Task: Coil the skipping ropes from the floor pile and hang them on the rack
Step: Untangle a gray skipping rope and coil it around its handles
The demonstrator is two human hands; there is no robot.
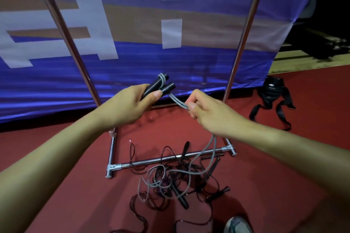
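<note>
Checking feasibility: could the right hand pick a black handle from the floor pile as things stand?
Probably not: the right hand pinches the grey rope, and the pile lies well below it.

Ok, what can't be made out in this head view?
- Rack's top rail: cut off by the top edge; only the shiny metal rack uprights show.
- Tangled floor pile of black and grey ropes: count unreadable, strands overlap.
- Grey rope's length in the right hand: fingers hide it.
</note>
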